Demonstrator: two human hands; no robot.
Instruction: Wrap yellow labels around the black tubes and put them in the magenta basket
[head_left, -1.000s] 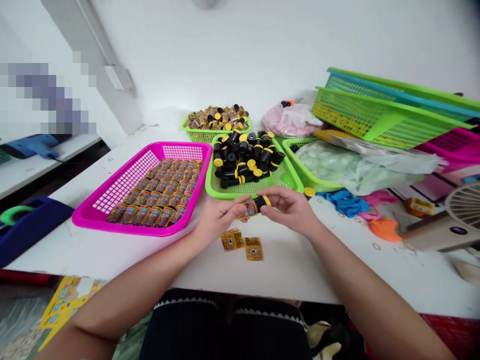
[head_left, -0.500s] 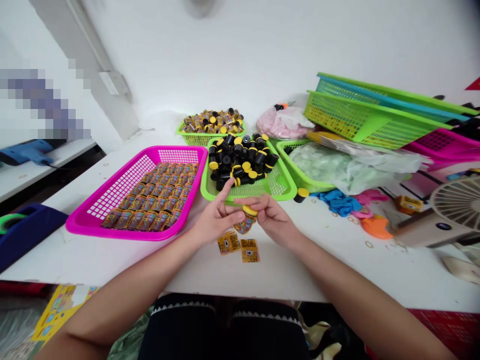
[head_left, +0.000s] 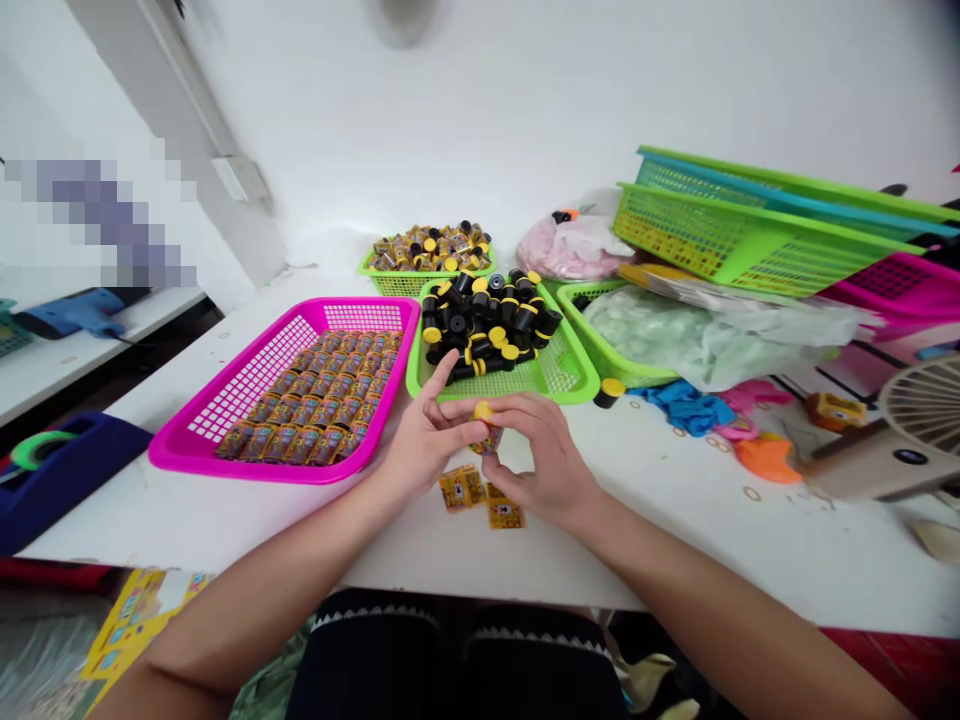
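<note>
A small yellow-capped canister point(head_left: 487, 430) with a printed sleeve on its body is held between both hands above the table. My left hand point(head_left: 420, 440) grips its left side with the thumb, while the index finger points up and away. On the other side, my right hand point(head_left: 551, 460) has its fingers curled over the top and the thumb low on the body. Beneath the hands lie printed yellow sleeves point(head_left: 462, 488), partly covered by my right thumb. Bare black canisters with yellow caps point(head_left: 480, 325) are heaped in a green basket point(head_left: 581, 390) just beyond.
To the left, a magenta basket point(head_left: 180, 450) holds rows of sleeved canisters point(head_left: 307, 400). Another full green basket point(head_left: 390, 285) stands behind. Stacked baskets point(head_left: 735, 240), plastic bags point(head_left: 675, 330), a lone canister point(head_left: 609, 392) and a fan point(head_left: 885, 440) are rightward; a tape dispenser point(head_left: 90, 480) is far left.
The canister has been turned from lying tilted toward upright between my fingers. My right hand has shifted its grip, thumb now lower and fingers over the cap. The view has moved slightly.
</note>
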